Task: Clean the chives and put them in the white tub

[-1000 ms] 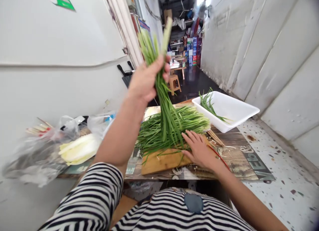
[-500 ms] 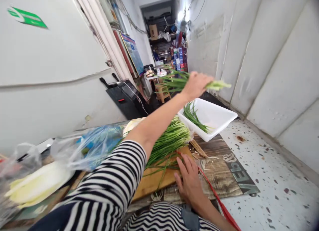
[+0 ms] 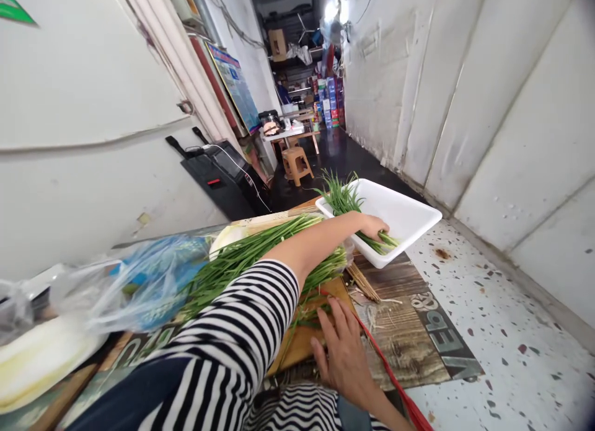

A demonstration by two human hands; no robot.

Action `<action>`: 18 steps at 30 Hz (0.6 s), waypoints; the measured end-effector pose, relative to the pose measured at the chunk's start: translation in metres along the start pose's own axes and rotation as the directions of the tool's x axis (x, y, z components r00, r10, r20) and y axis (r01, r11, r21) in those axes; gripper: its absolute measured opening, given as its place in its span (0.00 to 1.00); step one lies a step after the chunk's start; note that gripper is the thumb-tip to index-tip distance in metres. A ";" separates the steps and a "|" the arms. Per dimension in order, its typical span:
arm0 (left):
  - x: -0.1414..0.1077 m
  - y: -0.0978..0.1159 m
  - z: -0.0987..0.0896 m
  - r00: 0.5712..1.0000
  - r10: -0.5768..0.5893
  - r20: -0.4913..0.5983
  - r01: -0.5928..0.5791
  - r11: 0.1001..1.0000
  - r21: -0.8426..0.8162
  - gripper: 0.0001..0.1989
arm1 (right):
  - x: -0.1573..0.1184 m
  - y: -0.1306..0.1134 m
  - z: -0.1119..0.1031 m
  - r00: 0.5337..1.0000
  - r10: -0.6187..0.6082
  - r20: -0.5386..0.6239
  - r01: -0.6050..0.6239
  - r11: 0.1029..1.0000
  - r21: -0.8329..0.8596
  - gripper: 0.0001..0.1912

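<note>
The left hand (image 3: 372,225) reaches across the body into the white tray (image 3: 409,217), its grip closed around a small bunch of green chives (image 3: 346,201). The cut ends poke out past the fingers near the tray's front wall, and the leafy tips fan toward the far rim. The bunch seems to touch the tray floor, though the hand hides the exact contact.

The right hand (image 3: 344,350) lies flat and unclenched, grasping nothing, pressing on the wooden cutting board (image 3: 297,347) at the near edge of the surface (image 3: 409,332). Just beside it a few loose stalks lie on the board. Behind the left forearm, the large pile of chives (image 3: 246,257) stretches over the board.

To the left sit a clear plastic bag (image 3: 134,288) and a pale leafy vegetable (image 3: 37,363). A red strip (image 3: 395,381) runs past the right wrist.

The tray overhangs the surface's far corner; a heavy push from the reaching hand could probably tip or slide it. The striped sleeve (image 3: 232,350) passes close over the pile and might drag stalks off the board.
</note>
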State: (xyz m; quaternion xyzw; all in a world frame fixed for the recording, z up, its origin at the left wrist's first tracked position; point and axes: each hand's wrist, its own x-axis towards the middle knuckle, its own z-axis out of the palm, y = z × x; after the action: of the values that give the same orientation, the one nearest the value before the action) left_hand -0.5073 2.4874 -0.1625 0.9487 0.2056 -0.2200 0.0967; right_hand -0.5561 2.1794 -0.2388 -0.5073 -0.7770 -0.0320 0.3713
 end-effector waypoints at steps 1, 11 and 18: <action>-0.004 0.001 -0.007 1.000 -0.007 0.004 0.007 1.000 -0.012 0.27 | 0.000 -0.001 -0.001 1.000 0.007 0.005 -0.007 1.000 0.001 0.22; -0.177 0.038 -0.066 0.954 -0.046 -0.298 0.037 0.999 -0.037 0.25 | 0.008 -0.004 -0.011 1.000 -0.006 -0.025 0.010 0.988 0.154 0.18; -0.315 0.109 0.083 0.507 -0.679 -0.531 0.695 0.686 -0.214 0.38 | 0.080 0.023 -0.032 0.997 -0.071 0.015 0.071 0.997 -0.040 0.20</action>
State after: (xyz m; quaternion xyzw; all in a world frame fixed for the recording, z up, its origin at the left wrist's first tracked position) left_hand -0.7497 2.2573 -0.0815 0.8092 0.5801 0.0521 -0.0776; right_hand -0.5369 2.2374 -0.1745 -0.4871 -0.7962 -0.0574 0.3542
